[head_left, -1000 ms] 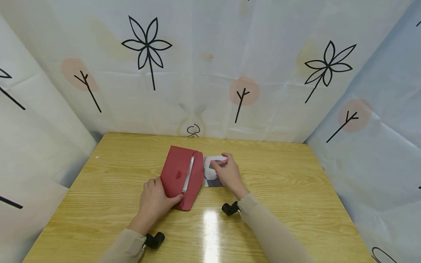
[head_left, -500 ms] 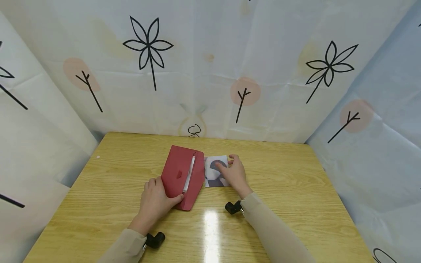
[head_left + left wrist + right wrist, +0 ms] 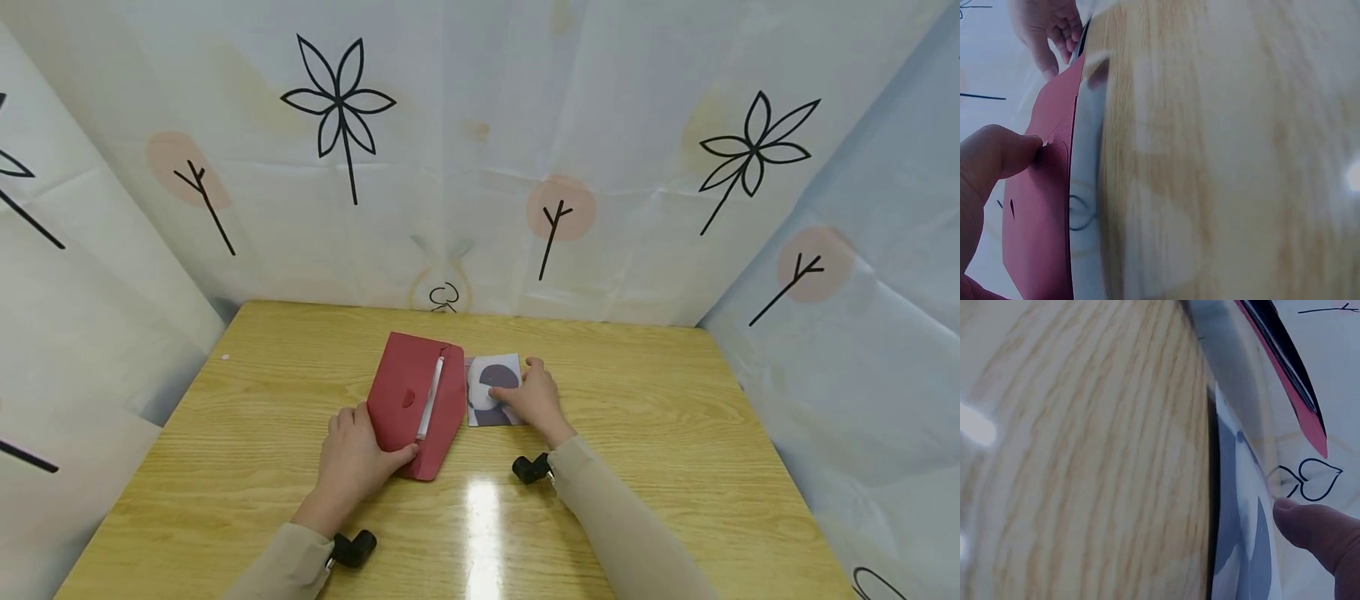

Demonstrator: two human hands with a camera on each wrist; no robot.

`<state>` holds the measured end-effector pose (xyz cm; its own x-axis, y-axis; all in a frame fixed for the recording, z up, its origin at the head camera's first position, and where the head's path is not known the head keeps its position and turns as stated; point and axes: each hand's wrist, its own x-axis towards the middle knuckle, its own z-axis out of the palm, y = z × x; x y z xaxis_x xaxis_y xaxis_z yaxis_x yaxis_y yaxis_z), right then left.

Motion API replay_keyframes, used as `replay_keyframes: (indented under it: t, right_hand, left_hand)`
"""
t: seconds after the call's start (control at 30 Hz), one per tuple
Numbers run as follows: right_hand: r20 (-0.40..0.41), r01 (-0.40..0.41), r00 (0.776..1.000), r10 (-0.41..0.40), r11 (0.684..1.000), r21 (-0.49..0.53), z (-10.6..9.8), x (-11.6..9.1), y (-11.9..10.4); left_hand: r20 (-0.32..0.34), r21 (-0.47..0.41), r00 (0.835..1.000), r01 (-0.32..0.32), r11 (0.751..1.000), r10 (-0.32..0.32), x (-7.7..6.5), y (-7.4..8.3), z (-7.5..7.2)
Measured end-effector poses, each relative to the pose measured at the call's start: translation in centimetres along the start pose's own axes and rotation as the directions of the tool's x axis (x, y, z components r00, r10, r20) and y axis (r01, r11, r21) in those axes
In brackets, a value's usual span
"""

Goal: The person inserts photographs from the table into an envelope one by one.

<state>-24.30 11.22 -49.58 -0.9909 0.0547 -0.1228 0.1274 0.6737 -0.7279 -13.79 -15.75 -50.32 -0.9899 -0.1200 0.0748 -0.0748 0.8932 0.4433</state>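
A red envelope (image 3: 393,379) lies tilted on the table, its flap (image 3: 448,396) folded out to the right and a white edge (image 3: 430,400) showing in its mouth. My left hand (image 3: 354,457) grips its lower left part, thumb on top near the mouth. Just right of the flap is a square grey-and-white printed card (image 3: 480,410). Over its right side sits my right hand (image 3: 538,403), thumb reaching across the print and fingers by the right edge. In the right wrist view the thumb (image 3: 1310,525) is close to the card (image 3: 1241,506); whether they touch I cannot tell.
Both items rest on a wood-grain table (image 3: 645,417) with a bright glare patch in front. A white curtain (image 3: 465,167) printed with flowers closes off the back and sides. Black wrist cameras (image 3: 531,468) stick out from both sleeves.
My right hand has shifted slightly right over the card, and its thumb has come lower onto the print. My left hand and the envelope have stayed in place.
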Motion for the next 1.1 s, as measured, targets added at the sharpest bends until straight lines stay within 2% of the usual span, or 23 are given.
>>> replay_keyframes:
  t: [0.2,0.43,0.7,1.1]
  right_hand:
    - [-0.015,-0.013,1.000,0.013,1.000,-0.028,0.16,0.17,0.07]
    - [-0.015,-0.013,1.000,0.012,0.996,-0.089,0.25,0.15,-0.09]
    - [0.005,-0.030,1.000,0.031,0.995,-0.097,0.11,0.12,-0.35]
    - [-0.012,0.003,1.000,-0.004,0.997,-0.071,0.44,0.29,0.30]
  left_hand:
    - [-0.001,-0.001,1.000,0.011,1.000,-0.011,0.15,0.05,-0.11]
    - [-0.015,0.003,1.000,-0.007,1.000,0.007,0.16,-0.04,-0.02]
    - [-0.023,0.003,1.000,-0.009,1.000,0.009,0.10,-0.07,-0.01]
    - [-0.028,0.004,0.999,-0.019,1.000,0.019,0.05,0.00,-0.11]
